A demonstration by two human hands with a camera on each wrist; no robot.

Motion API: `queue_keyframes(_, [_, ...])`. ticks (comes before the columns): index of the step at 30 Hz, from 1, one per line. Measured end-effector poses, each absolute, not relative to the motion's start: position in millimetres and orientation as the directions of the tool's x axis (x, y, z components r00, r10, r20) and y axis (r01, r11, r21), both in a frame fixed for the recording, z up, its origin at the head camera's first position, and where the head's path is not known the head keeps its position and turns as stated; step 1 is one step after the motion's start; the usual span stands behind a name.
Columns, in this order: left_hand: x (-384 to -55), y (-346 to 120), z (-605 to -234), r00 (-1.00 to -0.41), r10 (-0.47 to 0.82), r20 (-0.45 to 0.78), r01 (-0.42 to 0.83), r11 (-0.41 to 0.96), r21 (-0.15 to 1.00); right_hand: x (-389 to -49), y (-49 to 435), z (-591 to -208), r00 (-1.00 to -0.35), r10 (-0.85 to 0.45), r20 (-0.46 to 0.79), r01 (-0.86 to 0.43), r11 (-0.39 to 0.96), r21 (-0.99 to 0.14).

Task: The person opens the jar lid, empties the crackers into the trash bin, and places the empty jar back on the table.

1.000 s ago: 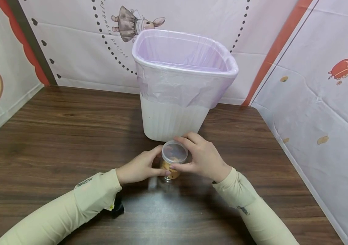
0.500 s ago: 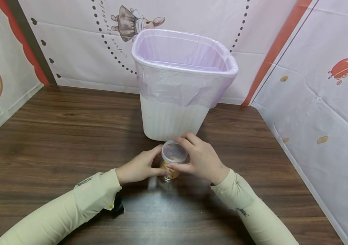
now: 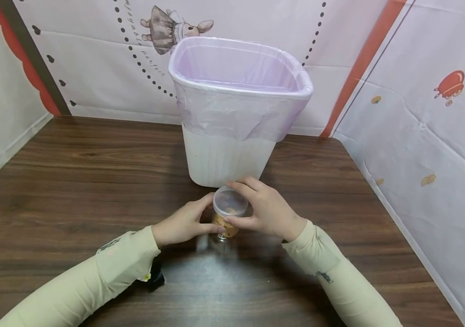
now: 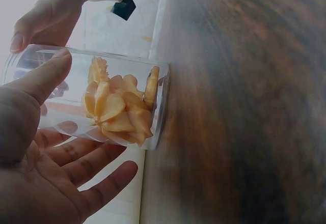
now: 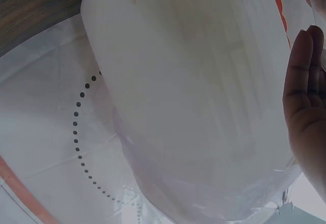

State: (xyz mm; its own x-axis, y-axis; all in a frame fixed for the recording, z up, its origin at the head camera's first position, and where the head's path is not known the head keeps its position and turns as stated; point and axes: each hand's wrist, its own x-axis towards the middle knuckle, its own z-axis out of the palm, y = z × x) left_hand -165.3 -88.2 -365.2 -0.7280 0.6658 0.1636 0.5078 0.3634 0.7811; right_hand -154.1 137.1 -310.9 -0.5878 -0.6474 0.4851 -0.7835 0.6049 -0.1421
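Note:
A clear plastic jar stands upright on the table between my hands. Yellowish ridged cookies lie in its lower part, plain in the left wrist view. My left hand holds the jar from the left, thumb in front and fingers on the far side. From the right, my right hand grips the round translucent lid at its rim. The lid sits on the jar; whether it is loose cannot be told. Only part of the right hand shows at the edge of the right wrist view.
A white bin with a purple liner bag folded over its rim stands just behind the jar. Printed cloth walls border the brown wooden table at the back and sides. A small black object is by the left sleeve.
The head view has shifted slightly, so the bin and jar appear a little further left. Both hands keep their hold on the jar and lid with barely any visible movement.

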Motion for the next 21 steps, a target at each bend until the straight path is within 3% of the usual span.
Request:
queue_keyframes(11, [-166.3, -89.2, -365.3, -0.730, 0.666, 0.156, 0.502, 0.367, 0.783, -157.9, 144.3, -304.7, -0.626, -0.685, 0.372, -0.779, 0.555, -0.291])
queue_keyframes(21, [-166.6, -87.7, -365.4, -0.726, 0.672, 0.150, 0.489, 0.350, 0.799, -153.4, 142.2, -304.5, -0.647, -0.651, 0.397, -0.757, 0.611, -0.232])
